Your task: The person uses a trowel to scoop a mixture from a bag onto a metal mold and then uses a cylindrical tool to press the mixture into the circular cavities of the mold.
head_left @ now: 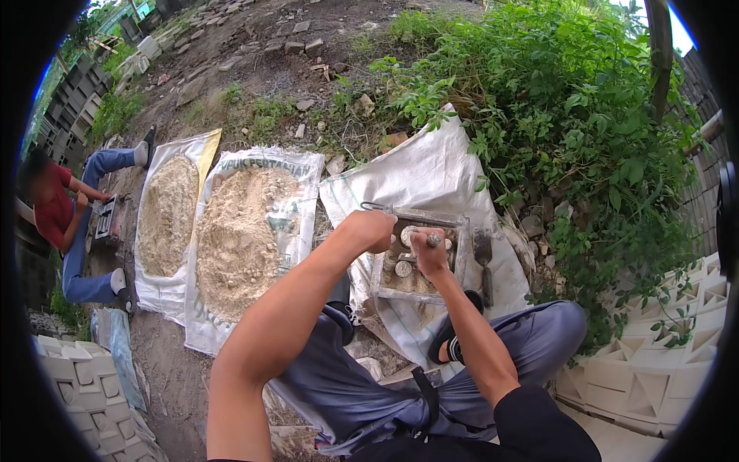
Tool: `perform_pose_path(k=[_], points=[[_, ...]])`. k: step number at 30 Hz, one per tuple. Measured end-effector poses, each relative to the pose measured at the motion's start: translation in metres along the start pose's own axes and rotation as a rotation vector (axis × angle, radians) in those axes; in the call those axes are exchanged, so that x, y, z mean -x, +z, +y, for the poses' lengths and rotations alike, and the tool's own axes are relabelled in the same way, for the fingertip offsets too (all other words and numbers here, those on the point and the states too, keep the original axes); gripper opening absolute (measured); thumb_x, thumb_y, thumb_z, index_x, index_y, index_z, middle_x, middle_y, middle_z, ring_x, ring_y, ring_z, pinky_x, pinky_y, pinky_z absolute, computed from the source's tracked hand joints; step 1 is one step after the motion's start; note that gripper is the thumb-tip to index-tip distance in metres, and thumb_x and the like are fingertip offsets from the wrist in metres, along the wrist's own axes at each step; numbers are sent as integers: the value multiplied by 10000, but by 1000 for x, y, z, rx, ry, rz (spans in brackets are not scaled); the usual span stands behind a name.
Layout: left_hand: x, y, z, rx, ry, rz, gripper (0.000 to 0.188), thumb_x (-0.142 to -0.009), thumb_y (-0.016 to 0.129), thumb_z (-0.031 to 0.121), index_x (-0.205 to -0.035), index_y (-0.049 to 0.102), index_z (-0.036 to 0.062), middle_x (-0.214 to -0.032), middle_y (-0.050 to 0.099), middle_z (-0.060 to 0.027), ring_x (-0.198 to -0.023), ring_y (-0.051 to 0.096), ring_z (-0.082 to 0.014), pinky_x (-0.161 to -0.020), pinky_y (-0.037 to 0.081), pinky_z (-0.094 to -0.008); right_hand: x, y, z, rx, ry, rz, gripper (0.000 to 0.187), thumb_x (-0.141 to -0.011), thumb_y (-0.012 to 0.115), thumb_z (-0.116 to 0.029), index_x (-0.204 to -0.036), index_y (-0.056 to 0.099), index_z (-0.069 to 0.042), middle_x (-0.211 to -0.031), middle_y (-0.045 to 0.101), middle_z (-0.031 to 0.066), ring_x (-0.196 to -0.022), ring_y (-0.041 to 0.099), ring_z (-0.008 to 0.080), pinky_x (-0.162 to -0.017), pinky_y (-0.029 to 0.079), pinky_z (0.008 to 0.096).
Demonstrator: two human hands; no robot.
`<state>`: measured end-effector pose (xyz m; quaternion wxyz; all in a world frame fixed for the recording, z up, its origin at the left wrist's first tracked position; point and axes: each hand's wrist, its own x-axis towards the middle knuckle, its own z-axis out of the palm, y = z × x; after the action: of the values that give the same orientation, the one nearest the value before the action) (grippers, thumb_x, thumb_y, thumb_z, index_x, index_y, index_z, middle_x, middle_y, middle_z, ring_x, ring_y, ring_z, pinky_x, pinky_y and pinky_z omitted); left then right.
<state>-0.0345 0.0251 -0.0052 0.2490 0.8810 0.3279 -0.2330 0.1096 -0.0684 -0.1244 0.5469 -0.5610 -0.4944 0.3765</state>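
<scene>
A rectangular mould frame (464, 231) lies in front of me on a white woven sack (416, 181). Inside it are pale sandy material and a few round, light discs (403, 269). My right hand (429, 254) is closed round a short rod (434, 239), its rounded end sticking out of the fist above the mould. At the frame's far left corner, my left hand (372, 229) is closed with fingers curled under; what it grips is hidden. Just beyond that hand a bent metal loop (376, 205) shows. A small trowel (485, 266) lies along the frame's right side.
Left of me, two sacks hold heaps of pale sand (239, 239) and more sand (167, 215). Farther left, another person (65, 204) sits working over a similar mould (105, 219). Leafy plants (585, 138) crowd the right. Cream patterned blocks (647, 369) are stacked at lower right.
</scene>
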Motion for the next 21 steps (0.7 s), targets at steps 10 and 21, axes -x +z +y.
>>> perform_pose_path(k=[10,21], points=[[11,4,-6,-6,-18,1,374,-873,530,300,-1121,569,23,-1082,617,-189,-1013,586,-347,-855,477,-438,22,1,-17,219,-196,66,343,-791,467,-218,-531,375,-15,-518,350,149,-450,419,294,-482,324,378],[1,6,10,-35,69,6,409,-882,508,311,-1188,525,40,-1128,596,-177,-1043,573,-337,-873,470,-437,5,-9,11,165,-189,11,326,-782,461,-188,-536,356,-2,-493,286,116,-437,324,174,-454,281,346]])
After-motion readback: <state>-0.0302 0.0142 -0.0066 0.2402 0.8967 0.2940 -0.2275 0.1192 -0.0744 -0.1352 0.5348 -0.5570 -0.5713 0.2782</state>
